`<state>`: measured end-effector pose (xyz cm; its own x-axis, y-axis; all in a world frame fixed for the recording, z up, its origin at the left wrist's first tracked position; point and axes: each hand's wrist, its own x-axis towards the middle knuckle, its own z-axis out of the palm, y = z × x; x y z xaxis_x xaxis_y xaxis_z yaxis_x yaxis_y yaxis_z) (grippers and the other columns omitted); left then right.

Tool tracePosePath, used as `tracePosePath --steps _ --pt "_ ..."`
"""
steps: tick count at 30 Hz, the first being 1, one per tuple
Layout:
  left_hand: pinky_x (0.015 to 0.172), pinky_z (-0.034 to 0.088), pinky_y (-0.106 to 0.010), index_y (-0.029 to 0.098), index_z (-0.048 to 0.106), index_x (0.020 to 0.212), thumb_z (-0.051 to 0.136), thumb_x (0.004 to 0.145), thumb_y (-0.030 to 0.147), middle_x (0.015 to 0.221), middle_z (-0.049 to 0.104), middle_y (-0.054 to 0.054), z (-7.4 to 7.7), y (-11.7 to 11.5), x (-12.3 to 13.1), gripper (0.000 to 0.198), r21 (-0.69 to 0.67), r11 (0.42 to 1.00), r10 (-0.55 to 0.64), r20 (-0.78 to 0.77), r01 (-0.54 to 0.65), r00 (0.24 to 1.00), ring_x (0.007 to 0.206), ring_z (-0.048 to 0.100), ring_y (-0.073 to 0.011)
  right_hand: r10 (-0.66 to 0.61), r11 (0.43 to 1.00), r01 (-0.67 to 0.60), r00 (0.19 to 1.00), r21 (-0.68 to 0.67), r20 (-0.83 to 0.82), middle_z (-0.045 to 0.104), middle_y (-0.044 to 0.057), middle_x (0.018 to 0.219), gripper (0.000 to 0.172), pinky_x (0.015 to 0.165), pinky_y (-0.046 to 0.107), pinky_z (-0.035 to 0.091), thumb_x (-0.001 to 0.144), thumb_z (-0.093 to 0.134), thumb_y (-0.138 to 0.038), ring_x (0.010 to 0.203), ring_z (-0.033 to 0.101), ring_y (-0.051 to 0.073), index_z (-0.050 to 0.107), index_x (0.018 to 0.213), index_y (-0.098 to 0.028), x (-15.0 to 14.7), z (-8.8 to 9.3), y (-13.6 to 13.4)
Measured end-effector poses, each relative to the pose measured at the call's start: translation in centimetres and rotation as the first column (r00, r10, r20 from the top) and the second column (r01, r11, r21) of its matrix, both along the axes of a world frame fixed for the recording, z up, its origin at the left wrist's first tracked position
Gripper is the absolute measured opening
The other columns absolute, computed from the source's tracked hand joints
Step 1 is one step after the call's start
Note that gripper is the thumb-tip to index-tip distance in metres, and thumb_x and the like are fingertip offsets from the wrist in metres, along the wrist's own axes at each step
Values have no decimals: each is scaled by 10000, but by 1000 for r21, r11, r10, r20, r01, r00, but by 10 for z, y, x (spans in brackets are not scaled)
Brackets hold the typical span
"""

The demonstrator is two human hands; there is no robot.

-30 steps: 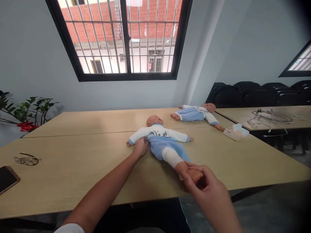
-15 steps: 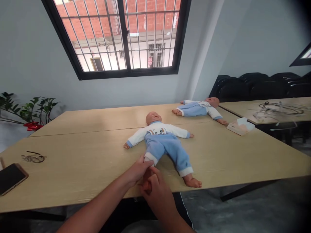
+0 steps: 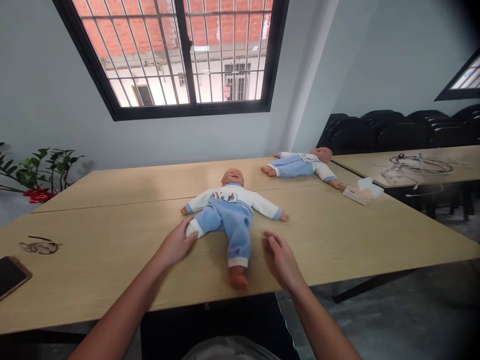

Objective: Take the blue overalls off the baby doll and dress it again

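A baby doll (image 3: 229, 209) in a white top and blue trousers lies face up on the wooden table (image 3: 112, 250), head toward the window. My left hand (image 3: 175, 246) wraps the foot of its bent leg at the white cuff, hiding the foot. The other leg points straight at me, its bare foot (image 3: 239, 276) near the table's front edge. My right hand (image 3: 280, 260) hovers just right of that leg with fingers spread, holding nothing.
A second, similarly dressed doll (image 3: 300, 165) lies further back on the right, with a tissue pack (image 3: 362, 192) beside it. Glasses (image 3: 39, 246) and a phone (image 3: 10, 276) lie at the far left. Cables (image 3: 416, 164) cover the right table; black chairs (image 3: 393, 131) stand behind.
My right hand has left the doll's foot and moved right, opening. My left hand has pushed that leg up toward the doll's body; the other leg has swung to point at me.
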<state>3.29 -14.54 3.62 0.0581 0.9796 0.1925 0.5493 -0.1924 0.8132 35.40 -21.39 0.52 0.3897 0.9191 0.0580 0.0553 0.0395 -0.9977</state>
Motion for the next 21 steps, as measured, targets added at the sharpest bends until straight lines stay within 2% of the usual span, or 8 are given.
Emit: tracePosePath --steps 3,4,6,8,12,14,16,21 --pt "1192 308 -588 158 570 1380 612 910 351 1433 580 -185 -3 -34 16 509 246 966 144 -238 -84 961 1387 458 -396 135 987 -160 883 -20 -449 715 114 1285 288 1084 440 515 823 682 -303 1199 675 262 707 1099 -225 -20 -4 31" --pt "1201 284 -603 174 551 1393 613 926 381 1445 562 -180 -7 -51 28 514 289 955 153 -268 -72 951 1400 438 -397 184 976 -220 839 -9 -511 719 109 1286 323 1071 422 524 791 691 -249 1204 675 258 709 1112 -223 -29 -3 41" --pt "1173 351 -576 191 468 1452 688 894 450 1442 544 -183 -21 -87 55 653 282 959 43 -275 38 960 1379 461 -383 280 945 -326 797 8 -536 730 101 1271 407 1030 400 543 745 673 -181 1177 686 251 701 1150 -211 -45 1 57" --pt "1112 434 -545 181 401 1472 788 811 452 1442 515 -202 -36 -116 80 812 247 966 -13 -228 71 974 1361 480 -383 339 924 -382 812 9 -476 745 103 1224 407 975 387 560 747 651 -195 1115 702 248 690 1152 -195 -56 4 67" --pt "986 513 -515 223 552 1049 716 850 305 1179 614 -137 -53 -132 97 271 206 978 9 -175 28 984 1138 616 -337 356 925 -380 882 -22 -308 762 88 1034 285 852 363 568 779 670 -310 937 705 229 666 1034 -182 -64 2 73" --pt "971 519 -498 230 557 1009 657 845 228 1142 628 -118 -52 -125 87 192 200 980 27 -149 3 988 1094 639 -319 356 927 -374 908 -42 -222 746 58 929 264 782 344 553 777 681 -339 830 677 207 649 989 -185 -64 0 74" --pt "949 531 -464 230 579 1062 631 818 192 1130 653 -107 -47 -116 72 252 171 985 37 -106 -18 994 1058 663 -302 345 934 -353 933 -64 -105 711 22 827 243 711 323 522 789 666 -349 735 625 188 637 972 -192 -62 -1 76" --pt "778 551 -345 229 640 1082 659 793 255 922 736 -45 -37 -106 31 291 -91 995 49 11 -48 999 831 722 -244 234 971 -214 940 -105 247 655 12 782 103 703 310 430 855 596 -305 738 533 199 588 889 -208 -44 5 89"
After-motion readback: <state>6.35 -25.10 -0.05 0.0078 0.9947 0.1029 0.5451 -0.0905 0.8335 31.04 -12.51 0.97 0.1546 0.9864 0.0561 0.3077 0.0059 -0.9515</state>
